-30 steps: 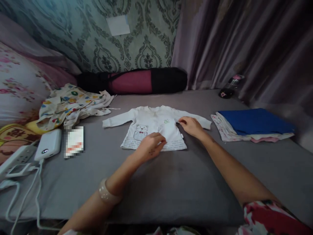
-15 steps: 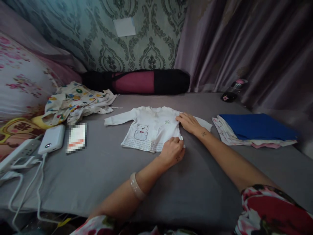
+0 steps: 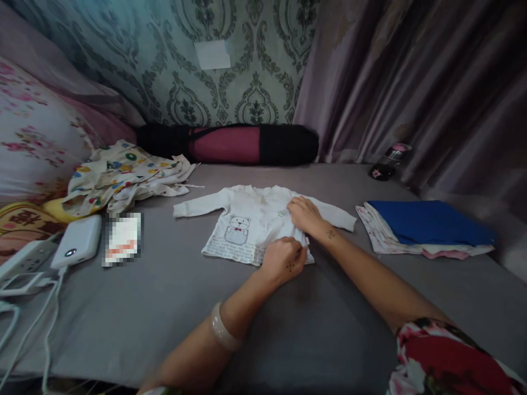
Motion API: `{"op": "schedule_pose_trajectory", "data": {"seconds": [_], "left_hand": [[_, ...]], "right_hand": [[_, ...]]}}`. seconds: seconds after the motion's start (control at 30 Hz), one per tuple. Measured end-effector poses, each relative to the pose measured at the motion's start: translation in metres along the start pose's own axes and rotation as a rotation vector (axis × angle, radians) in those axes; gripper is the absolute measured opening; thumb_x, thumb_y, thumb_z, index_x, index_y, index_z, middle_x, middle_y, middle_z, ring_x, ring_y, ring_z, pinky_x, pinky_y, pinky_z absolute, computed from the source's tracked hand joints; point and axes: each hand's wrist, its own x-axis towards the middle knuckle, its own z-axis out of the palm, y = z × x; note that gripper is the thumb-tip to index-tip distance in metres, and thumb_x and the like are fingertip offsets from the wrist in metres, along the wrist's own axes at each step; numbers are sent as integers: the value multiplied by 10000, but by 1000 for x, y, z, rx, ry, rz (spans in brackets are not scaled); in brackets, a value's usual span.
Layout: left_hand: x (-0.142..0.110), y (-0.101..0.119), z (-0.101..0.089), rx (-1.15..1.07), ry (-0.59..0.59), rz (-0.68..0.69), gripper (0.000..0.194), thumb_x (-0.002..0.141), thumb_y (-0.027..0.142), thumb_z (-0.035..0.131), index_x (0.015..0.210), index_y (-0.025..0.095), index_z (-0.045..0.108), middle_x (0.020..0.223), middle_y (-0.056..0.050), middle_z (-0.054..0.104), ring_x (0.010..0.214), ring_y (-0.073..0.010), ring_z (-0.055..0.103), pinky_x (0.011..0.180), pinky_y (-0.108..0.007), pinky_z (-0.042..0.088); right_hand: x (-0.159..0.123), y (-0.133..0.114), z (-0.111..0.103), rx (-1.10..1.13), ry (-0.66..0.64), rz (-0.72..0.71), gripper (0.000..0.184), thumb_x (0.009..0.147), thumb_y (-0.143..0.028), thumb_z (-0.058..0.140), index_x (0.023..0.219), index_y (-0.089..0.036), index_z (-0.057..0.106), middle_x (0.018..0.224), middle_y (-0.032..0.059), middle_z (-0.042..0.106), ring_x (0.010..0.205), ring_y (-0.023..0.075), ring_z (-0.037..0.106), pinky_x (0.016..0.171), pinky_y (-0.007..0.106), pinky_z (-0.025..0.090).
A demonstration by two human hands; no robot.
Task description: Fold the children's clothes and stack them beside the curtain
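Observation:
A small white long-sleeved baby shirt (image 3: 257, 225) lies spread out, neck away from me and both sleeves stretched sideways. It has a bear print on its left half and lines of print along the hem. My left hand (image 3: 284, 258) is closed on the cloth near the hem, right of the middle; its fingertips are partly hidden. Higher up, by the right armpit, my right hand (image 3: 307, 215) has its bent fingers gathered on the shirt's cloth. Creases run between the two hands.
Right of the shirt sits a folded stack topped by blue cloth (image 3: 432, 222), with a dark bottle (image 3: 385, 164) behind. A black-and-maroon roll (image 3: 224, 144) lies along the wall. To the left are crumpled patterned clothes (image 3: 123, 170), a white power bank (image 3: 78, 241), a power strip (image 3: 28, 258) and cables.
Both hands have shifted slightly left over the shirt, the right one moving inward from the side edge. More of the right sleeve shows. The camera view has tilted up a little.

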Motion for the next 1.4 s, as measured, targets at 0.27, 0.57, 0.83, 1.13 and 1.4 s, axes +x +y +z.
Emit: {"op": "schedule_pose_trajectory", "data": {"seconds": [0.27,0.57,0.83,1.13,1.4], "left_hand": [[-4,-49,17,287,112,-276,528,957,351,370,1405,77,424,1486,-177,390,1385,-348,321,1106,-517,296],[-6,-46,24,327,71,-313,577,964,429,331,1439,107,399,1524,-157,322,1400,-375,279,1112,-594,239],[2,-52,5,223,158,-310,490,937,475,393,1245,146,587,1393,-121,521,1291,-316,447,1065,-486,360],[4,-66,15,240,122,-413,561,956,468,356,1438,186,407,1510,-174,349,1410,-366,266,1110,-595,231],[6,-63,17,227,105,-432,574,953,479,350,1444,186,398,1510,-186,343,1407,-381,265,1093,-639,206]], "right_hand": [[15,-48,28,253,-100,103,549,975,-320,267,1459,-69,322,1544,191,253,1423,316,199,1130,468,174],[73,-39,41,239,-103,333,602,985,-464,185,1508,-175,256,1574,173,173,1440,337,121,1129,508,49],[96,-16,41,272,-10,415,484,989,-393,236,1368,-204,471,1392,152,475,1290,305,387,1039,464,274],[120,15,34,317,-35,449,289,930,-301,454,1148,-211,619,1278,108,564,1214,292,445,984,421,329],[115,9,47,239,52,462,351,969,-261,327,1230,-159,540,1290,159,525,1197,287,430,958,421,313]]}}
